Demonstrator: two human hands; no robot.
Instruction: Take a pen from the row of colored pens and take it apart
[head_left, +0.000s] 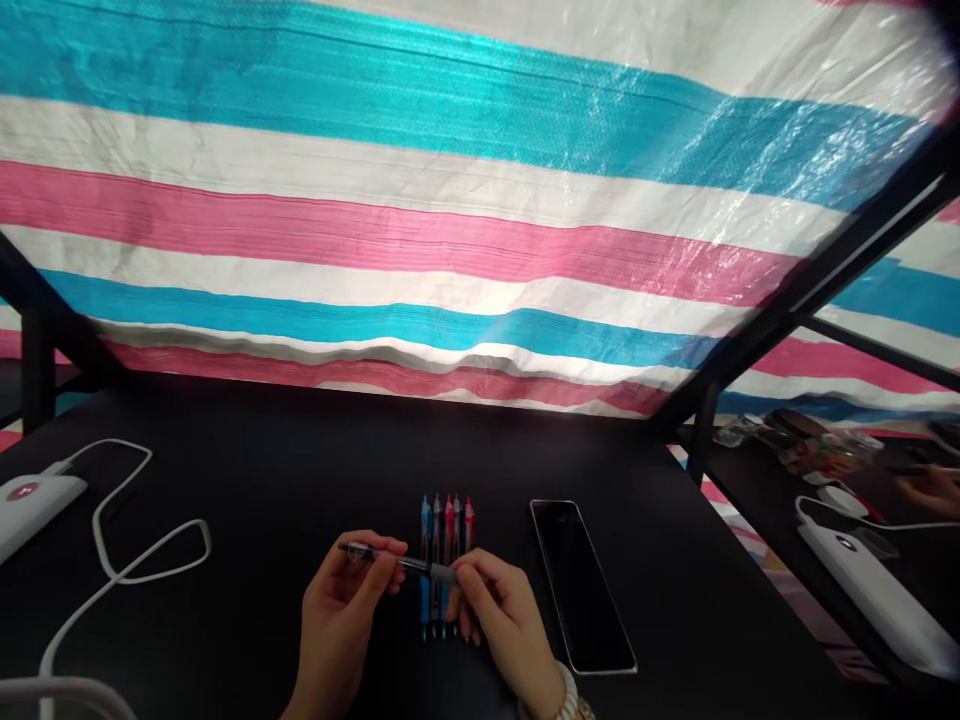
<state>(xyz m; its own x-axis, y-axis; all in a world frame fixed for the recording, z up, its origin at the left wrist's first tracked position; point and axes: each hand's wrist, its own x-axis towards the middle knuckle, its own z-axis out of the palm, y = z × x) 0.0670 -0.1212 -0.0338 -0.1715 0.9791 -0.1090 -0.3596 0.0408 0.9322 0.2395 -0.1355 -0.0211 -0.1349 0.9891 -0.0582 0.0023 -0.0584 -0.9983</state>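
Two hands hold one slim retractable pen (397, 557) level over a black tabletop (255, 450), its tip pointing left. The person's left hand (339, 612) clamps the front half of the barrel between thumb and fingers, with the tip jutting out past them. The right hand (504, 622) closes on the rear end, so the pen bridges the short gap between the two grips.

Directly beneath lies a tight row of five pens (448, 522) with blue, grey and red barrels, side by side and pointing away from the person. The held pen crosses over the row, and the right hand's fingers (466, 590) cover part of it. Whether they touch the row cannot be told.

Just right of the hands, a black smartphone (581, 585) lies face up. At far left, a white power bank (34, 512) trails a looped white cable (154, 535). A striped pink, blue and white tarp (375, 230) hangs behind a black metal frame (847, 250). At a neighbouring table (757, 500), another person's hand (934, 490) rests near a second white power bank (870, 580).
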